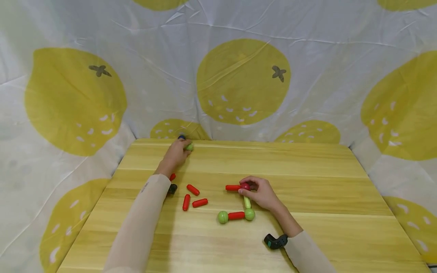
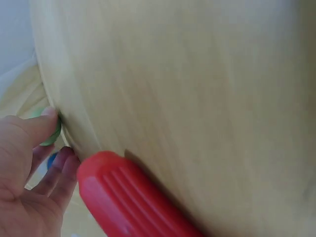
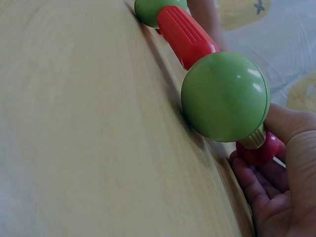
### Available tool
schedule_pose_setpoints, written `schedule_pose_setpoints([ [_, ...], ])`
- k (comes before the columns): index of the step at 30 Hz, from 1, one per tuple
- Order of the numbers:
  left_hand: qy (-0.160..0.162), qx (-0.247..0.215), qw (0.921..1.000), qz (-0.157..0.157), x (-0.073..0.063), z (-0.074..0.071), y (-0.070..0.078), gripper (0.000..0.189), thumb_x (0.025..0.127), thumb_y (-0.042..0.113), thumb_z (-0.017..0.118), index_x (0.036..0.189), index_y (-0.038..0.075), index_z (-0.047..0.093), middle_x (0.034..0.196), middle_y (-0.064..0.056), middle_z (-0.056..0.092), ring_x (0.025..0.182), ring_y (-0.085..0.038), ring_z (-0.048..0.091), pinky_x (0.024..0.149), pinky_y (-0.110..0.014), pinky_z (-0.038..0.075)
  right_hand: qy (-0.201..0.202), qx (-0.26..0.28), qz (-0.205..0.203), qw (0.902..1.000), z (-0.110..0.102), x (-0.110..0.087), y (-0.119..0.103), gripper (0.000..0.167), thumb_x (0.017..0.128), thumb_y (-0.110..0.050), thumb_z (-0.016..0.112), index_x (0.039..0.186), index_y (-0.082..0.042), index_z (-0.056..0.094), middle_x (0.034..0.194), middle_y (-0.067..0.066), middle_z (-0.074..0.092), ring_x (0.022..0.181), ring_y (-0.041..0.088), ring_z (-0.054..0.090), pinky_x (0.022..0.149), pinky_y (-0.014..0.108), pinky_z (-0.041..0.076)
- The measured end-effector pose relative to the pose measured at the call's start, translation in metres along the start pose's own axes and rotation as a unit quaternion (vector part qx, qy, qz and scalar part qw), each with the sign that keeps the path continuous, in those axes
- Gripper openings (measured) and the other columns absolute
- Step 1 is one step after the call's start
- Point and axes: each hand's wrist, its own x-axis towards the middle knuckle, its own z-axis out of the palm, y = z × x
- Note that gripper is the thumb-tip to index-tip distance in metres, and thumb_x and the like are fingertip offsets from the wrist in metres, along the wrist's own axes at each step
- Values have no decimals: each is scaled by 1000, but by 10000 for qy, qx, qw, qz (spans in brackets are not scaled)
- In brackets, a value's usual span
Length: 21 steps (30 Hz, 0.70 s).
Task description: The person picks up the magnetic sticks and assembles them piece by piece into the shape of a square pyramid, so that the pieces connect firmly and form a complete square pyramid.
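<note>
At the far left of the tabletop, my left hand (image 1: 175, 153) pinches a green ball (image 1: 189, 146); a blue ball (image 1: 182, 137) shows just beyond its fingers. In the left wrist view, the thumb lies on the green ball (image 2: 52, 129). My right hand (image 1: 262, 193) holds a dark red ball (image 1: 244, 186) between thumb and fingers. That ball joins a red rod (image 1: 233, 187) and a yellow-green rod (image 1: 247, 202). The latter runs to a green ball (image 1: 249, 214), from which another red rod (image 1: 236, 215) leads to a second green ball (image 1: 223, 217).
Several loose red rods (image 1: 200, 203) lie on the wooden table (image 1: 307, 163) between the arms. One more red piece (image 1: 172, 176) is partly hidden by the left forearm. A lemon-print cloth (image 1: 242, 22) hangs behind the table and along its sides.
</note>
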Motion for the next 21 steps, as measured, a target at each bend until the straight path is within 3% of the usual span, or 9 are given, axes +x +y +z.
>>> schedule_pose_setpoints([
  [5, -149, -371, 9991, -125, -6, -2, 8, 47, 97, 14, 73, 141, 4, 61, 137, -22, 62, 123, -37, 63, 104, -50, 53, -43, -3, -9, 10000, -1, 0, -1, 36, 92, -15, 80, 121, 3, 70, 116, 15, 72, 93, 12, 69, 82, 18, 56],
  [10, -56, -711, 9974, -14, -19, -8, 21, 44, 95, 18, 77, 135, 6, 64, 123, -17, 70, 111, -33, 68, 97, -46, 57, -59, 9, -48, 10000, -2, 0, -1, 36, 92, -15, 80, 122, 3, 70, 116, 16, 72, 95, 16, 70, 83, 19, 56],
  [16, 13, -1387, 9902, 178, -45, -11, 44, 42, 92, 20, 81, 129, 6, 70, 115, -14, 74, 103, -29, 72, 91, -43, 61, -33, 12, -78, 10000, -2, 1, -2, 35, 92, -15, 80, 121, 3, 70, 115, 15, 72, 96, 18, 70, 84, 18, 56],
  [21, -63, -1917, 9813, 178, -71, -3, 61, 40, 90, 21, 82, 127, 9, 71, 113, -10, 74, 102, -25, 72, 90, -38, 62, -43, 30, -69, 10000, -2, 1, -1, 35, 92, -15, 80, 121, 2, 70, 115, 15, 72, 96, 18, 69, 84, 20, 56],
])
